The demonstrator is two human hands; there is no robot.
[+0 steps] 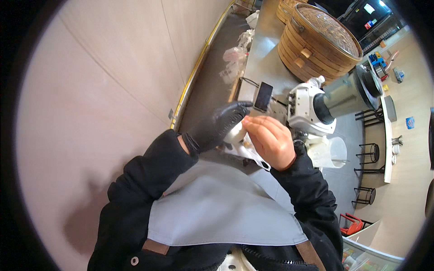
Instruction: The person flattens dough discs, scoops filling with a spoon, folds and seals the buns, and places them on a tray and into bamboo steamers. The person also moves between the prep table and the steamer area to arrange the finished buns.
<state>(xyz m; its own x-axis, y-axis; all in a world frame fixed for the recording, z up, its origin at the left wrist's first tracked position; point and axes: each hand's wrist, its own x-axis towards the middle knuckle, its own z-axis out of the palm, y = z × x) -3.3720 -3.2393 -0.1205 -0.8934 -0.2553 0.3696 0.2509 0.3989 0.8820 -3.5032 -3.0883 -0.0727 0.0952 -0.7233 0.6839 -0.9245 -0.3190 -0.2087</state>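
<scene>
My left hand (220, 122), in a black glove, cups a small rounded white piece (236, 134), possibly dough. My bare right hand (269, 140) pinches at the top of that piece, with thumb and fingertips drawn together. The fingers hide part of the piece. Just beyond the hands a dark-screened phone (263, 97) stands tilted on the metal counter, with a cable beside it. Below the hands, parts of a white surface and small items show, mostly covered.
Stacked bamboo steamers (318, 40) stand on the steel counter (262, 50). A white blender (307, 108) and a translucent plastic jug (327, 152) are at the right. Plastic bags (234, 61) lie left of the counter, near the wall (118, 67). Stools (369, 153) stand farther right.
</scene>
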